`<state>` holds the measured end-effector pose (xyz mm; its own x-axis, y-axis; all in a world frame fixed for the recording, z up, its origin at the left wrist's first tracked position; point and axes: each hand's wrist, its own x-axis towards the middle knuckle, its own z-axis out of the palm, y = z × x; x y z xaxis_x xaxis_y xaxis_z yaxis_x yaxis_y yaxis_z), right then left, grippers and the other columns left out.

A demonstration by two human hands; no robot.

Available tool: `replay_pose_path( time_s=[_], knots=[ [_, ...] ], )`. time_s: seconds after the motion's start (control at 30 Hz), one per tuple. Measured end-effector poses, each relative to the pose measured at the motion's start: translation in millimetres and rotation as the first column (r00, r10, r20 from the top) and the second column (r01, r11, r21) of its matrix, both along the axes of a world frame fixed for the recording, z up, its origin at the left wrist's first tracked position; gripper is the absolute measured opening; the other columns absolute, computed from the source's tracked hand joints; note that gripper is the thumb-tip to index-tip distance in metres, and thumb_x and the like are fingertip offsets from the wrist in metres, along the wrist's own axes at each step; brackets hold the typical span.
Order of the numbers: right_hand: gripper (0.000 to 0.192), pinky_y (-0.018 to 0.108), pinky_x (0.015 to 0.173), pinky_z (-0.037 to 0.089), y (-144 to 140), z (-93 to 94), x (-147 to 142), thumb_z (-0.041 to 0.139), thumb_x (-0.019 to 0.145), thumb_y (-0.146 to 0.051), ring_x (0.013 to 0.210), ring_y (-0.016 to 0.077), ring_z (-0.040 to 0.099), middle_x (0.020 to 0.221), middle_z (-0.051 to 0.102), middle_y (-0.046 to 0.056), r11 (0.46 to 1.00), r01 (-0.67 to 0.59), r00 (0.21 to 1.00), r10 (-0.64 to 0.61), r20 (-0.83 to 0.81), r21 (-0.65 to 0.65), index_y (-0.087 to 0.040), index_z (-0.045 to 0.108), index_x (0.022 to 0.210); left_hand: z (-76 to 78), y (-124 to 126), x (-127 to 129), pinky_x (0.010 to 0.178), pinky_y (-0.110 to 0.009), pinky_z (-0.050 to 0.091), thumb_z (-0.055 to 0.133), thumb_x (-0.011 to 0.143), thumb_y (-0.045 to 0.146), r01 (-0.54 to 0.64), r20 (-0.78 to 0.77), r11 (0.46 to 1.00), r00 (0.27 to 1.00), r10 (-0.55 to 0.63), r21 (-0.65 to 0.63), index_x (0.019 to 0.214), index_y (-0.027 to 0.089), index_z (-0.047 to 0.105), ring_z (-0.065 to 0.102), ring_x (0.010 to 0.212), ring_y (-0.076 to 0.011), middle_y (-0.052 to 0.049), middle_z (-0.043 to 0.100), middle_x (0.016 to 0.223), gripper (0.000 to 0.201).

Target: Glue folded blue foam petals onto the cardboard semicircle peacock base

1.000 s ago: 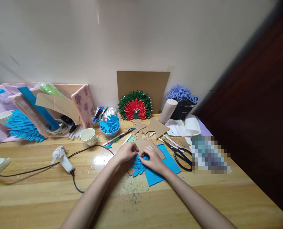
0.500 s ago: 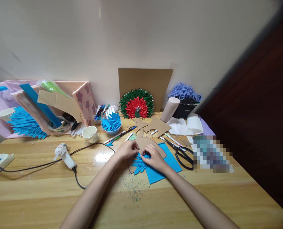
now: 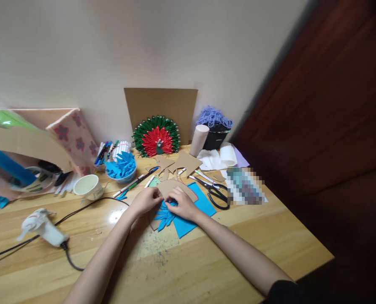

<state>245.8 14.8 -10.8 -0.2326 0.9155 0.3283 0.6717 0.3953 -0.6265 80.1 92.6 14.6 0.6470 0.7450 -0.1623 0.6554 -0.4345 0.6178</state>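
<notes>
- Left hand [image 3: 147, 200]: we log its fingertips pinching the blue paper petals [image 3: 165, 213] at mid-worktop [image 3: 206, 261].
- Right hand [image 3: 183, 204]: fingers curled, pressing the same petals from the right.
- Petals lie on a cardboard half-disc [image 3: 179, 187], over a blue sheet [image 3: 192, 217].
- Scissors [image 3: 215, 195] just right; glue gun [image 3: 42, 226] far left.
- Writing: we read none legibly.

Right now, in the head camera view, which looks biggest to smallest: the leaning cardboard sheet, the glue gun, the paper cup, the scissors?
1. Cardboard sheet, clearly largest.
2. Glue gun, though nearness inflates it.
3. Scissors and paper cup look alike; unranked.
</notes>
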Motion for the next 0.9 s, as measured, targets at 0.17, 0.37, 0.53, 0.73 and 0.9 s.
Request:
replay_pose_path(
  time_s=[0.17,0.37,0.53,0.73,0.9],
  knots=[
    [0.003,0.026,0.074,0.039,2,-1.0,1,0.059,0.076,-0.019,0.081,0.0156,0.048,0.078,0.056,0.001,1.0,0.013,0.999,-0.014,0.029,0.02,-0.018,0.058,0.079,-1.8,3,2,0.055,-0.024,0.036,0.05,0.071,0.037,0.031,0.029,0.999,0.999,-0.031,-0.021,0.076,0.015,0.058,0.054,0.061,-0.0163,-0.003,0.06,0.066,0.024],
    [0.008,0.026,0.077,0.037,5,-0.5,4,0.059,0.076,-0.019,0.08,0.0149,0.049,0.077,0.057,-0.001,0.999,-0.016,0.999,0.014,0.043,0.05,-0.019,0.056,0.083,5.0,4,4,0.055,-0.024,0.037,0.047,0.072,0.044,0.057,0.016,0.996,0.998,-0.056,-0.07,0.077,0.017,0.055,0.053,0.061,-0.0161,-0.001,0.058,0.065,0.029],
    [0.007,0.026,0.079,0.037,7,-4.0,6,0.057,0.077,-0.022,0.079,0.0143,0.05,0.076,0.057,-0.001,0.998,-0.012,0.999,0.009,0.044,0.064,-0.019,0.054,0.084,6.2,5,3,0.054,-0.024,0.035,0.045,0.072,0.048,0.097,0.003,0.991,0.995,-0.097,-0.092,0.078,0.017,0.056,0.05,0.059,-0.0154,0.0,0.055,0.062,0.034],
    [0.01,0.024,0.083,0.038,4,4.7,4,0.055,0.079,-0.02,0.086,0.0135,0.052,0.083,0.058,-0.001,0.992,0.079,0.995,-0.084,0.051,0.1,-0.021,0.054,0.089,4.3,6,5,0.054,-0.023,0.034,0.044,0.073,0.048,0.106,-0.03,0.992,0.994,-0.108,-0.068,0.079,0.017,0.055,0.05,0.059,-0.0154,0.0,0.054,0.062,0.034],
    [0.034,0.037,0.094,0.033,-9,16.6,52,0.049,0.081,-0.019,0.113,0.0248,0.041,0.121,0.041,0.015,0.807,0.573,0.815,-0.58,0.005,0.144,-0.013,0.043,0.114,6.9,6,5,0.063,-0.026,0.039,0.043,0.075,0.05,0.099,-0.018,0.989,0.995,-0.102,-0.109,0.08,0.018,0.056,0.056,0.069,-0.0182,-0.002,0.062,0.073,0.035]
  ],
)
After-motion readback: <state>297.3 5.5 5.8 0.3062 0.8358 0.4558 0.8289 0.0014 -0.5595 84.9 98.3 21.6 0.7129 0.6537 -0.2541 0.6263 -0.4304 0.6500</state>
